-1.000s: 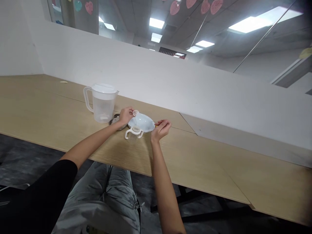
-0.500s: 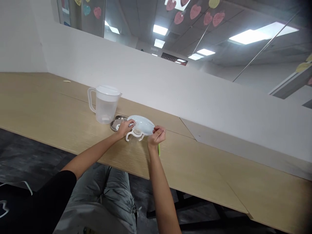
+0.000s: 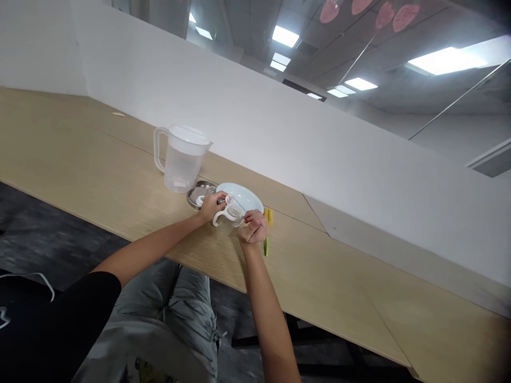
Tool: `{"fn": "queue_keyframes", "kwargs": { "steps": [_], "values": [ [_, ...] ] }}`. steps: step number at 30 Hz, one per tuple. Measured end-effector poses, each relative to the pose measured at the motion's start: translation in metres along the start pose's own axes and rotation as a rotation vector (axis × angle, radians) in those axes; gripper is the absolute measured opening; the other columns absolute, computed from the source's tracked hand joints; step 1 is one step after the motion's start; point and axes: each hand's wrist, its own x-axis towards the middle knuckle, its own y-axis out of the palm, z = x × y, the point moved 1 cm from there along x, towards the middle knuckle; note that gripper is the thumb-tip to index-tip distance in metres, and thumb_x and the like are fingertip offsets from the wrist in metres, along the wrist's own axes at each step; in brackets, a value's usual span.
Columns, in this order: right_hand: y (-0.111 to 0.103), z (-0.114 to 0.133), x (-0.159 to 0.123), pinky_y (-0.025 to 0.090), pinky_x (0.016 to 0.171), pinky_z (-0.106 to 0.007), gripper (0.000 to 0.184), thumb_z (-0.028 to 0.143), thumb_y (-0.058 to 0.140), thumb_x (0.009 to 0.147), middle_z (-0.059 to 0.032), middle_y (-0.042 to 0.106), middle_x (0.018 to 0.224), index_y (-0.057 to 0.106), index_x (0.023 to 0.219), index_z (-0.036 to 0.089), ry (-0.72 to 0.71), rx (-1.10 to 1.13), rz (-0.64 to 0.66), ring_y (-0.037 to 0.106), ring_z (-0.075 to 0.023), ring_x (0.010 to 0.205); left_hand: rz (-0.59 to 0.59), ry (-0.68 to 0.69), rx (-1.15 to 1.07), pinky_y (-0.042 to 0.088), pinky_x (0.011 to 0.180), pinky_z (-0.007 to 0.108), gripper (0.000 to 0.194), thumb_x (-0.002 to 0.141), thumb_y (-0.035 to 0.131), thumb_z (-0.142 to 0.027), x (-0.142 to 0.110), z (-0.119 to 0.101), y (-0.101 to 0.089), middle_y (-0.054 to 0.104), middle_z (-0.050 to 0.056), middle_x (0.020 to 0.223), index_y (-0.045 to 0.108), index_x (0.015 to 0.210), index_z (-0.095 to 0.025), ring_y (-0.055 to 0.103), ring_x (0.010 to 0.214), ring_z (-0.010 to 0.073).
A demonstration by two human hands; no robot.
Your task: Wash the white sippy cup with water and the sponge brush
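My left hand (image 3: 214, 206) is closed on a small clear round piece (image 3: 229, 199), like a cap or ring, above a clear bottle (image 3: 225, 227) with two white curved handles. To its right, my right hand (image 3: 254, 227) pinches a thin dark rod (image 3: 239, 204) whose far end points toward the round piece; whether they touch I cannot tell. The bottle stands upright in front of a white oval bowl (image 3: 245, 197). Just left of the bowl lies a round steel dish (image 3: 193, 198) with a small white part (image 3: 200, 200) in it.
A translucent lidded pitcher (image 3: 181, 165) stands behind the steel dish. Beside my right hand lie a yellow object (image 3: 270, 216) and a green object (image 3: 266, 247), both partly hidden. A white wall (image 3: 255, 138) runs along the back of the wooden table (image 3: 99, 165).
My left hand has brought the clear round piece from the bowl's far rim to above the bottle. My right hand has moved nearer to it with the thin rod, uncovering the yellow and green objects.
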Motion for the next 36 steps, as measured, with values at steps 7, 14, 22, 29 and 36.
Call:
{"fn": "queue_keyframes", "kwargs": {
  "steps": [7,14,22,29,36],
  "values": [
    [-0.001,-0.005,-0.008,0.039,0.050,-0.029,0.040,0.044,0.023,0.095,0.0024,0.038,0.053,0.040,0.065,0.024,0.008,-0.019,0.061,0.047,-0.0142,0.048,-0.005,-0.050,0.019,0.053,0.080,0.029,0.014,0.079,0.059,-0.021,0.000,-0.005,-0.001,0.072,0.004,0.092,0.066,0.090,-0.017,0.067,0.086,0.0180],
    [0.000,-0.007,-0.006,0.038,0.050,-0.028,0.037,0.039,0.026,0.096,0.0012,0.043,0.055,0.042,0.066,0.023,-0.006,-0.020,0.155,0.050,-0.0136,0.051,0.003,-0.030,0.003,0.053,0.081,0.028,0.011,0.079,0.058,-0.019,0.001,-0.003,0.000,0.072,0.005,0.091,0.065,0.087,-0.016,0.067,0.085,0.0167],
    [0.004,-0.004,0.001,0.041,0.059,-0.028,0.038,0.038,0.024,0.097,-0.0010,0.051,0.062,0.046,0.070,0.022,0.121,-0.147,0.255,0.053,-0.0137,0.059,0.012,-0.020,-0.065,0.053,0.082,0.028,0.011,0.078,0.062,-0.022,0.002,-0.002,-0.002,0.072,0.006,0.089,0.068,0.084,-0.015,0.068,0.085,0.0178],
    [0.009,-0.006,0.003,0.041,0.061,-0.028,0.043,0.042,0.023,0.098,-0.0015,0.053,0.064,0.047,0.068,0.022,0.162,-0.148,0.306,0.052,-0.0137,0.061,0.028,-0.008,-0.162,0.054,0.084,0.031,0.016,0.077,0.065,-0.028,0.004,0.003,-0.001,0.072,0.008,0.090,0.070,0.084,-0.014,0.068,0.087,0.0193],
    [0.015,-0.008,0.006,0.042,0.065,-0.028,0.041,0.038,0.026,0.098,-0.0023,0.058,0.067,0.054,0.072,0.021,0.107,-0.168,0.318,0.054,-0.0140,0.065,0.064,-0.031,-0.223,0.054,0.084,0.032,0.028,0.076,0.067,-0.038,0.005,0.003,-0.002,0.072,0.010,0.090,0.070,0.086,-0.013,0.068,0.088,0.0201]
  ]
}}
